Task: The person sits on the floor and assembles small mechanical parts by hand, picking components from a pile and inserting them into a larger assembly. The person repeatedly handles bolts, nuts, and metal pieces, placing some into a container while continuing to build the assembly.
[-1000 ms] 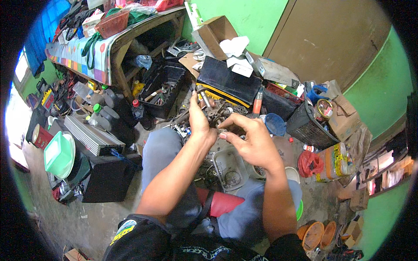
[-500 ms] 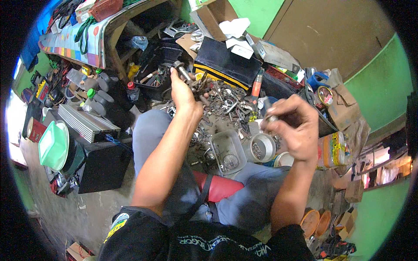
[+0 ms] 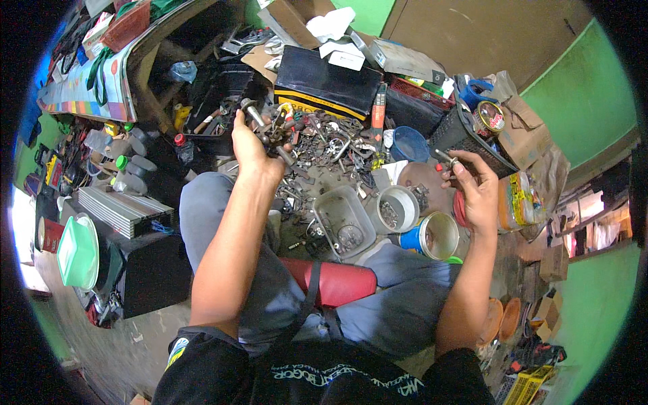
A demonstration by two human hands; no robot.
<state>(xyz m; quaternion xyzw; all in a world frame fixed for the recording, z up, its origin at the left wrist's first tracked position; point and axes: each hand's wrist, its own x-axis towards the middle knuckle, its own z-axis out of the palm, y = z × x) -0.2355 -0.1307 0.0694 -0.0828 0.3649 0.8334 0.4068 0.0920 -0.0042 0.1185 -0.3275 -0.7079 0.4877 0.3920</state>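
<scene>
My left hand (image 3: 255,150) cups a handful of bolts (image 3: 278,135) and dark metal parts, with one large bolt sticking up by the thumb. On the right, my right hand (image 3: 478,190) pinches a small bolt (image 3: 447,159) between thumb and fingertips, apart from the containers below. Loose metal hardware (image 3: 332,150) lies in a heap on the floor beyond my knees. Nearer me are a clear plastic tub (image 3: 370,233) with a few parts, a round tin (image 3: 412,202) holding small pieces, and an open blue-sided can (image 3: 413,237).
Behind the heap stands a black box (image 3: 327,75) with a yellow stripe. A dark basket (image 3: 442,131) and a blue bowl (image 3: 410,143) are at the right back. Bottles (image 3: 135,165) and a finned metal case (image 3: 111,212) stand on the left.
My right hand has moved right, away from the tub, with the bolt in its fingers. The view has shifted; my left hand still holds its bolts.
</scene>
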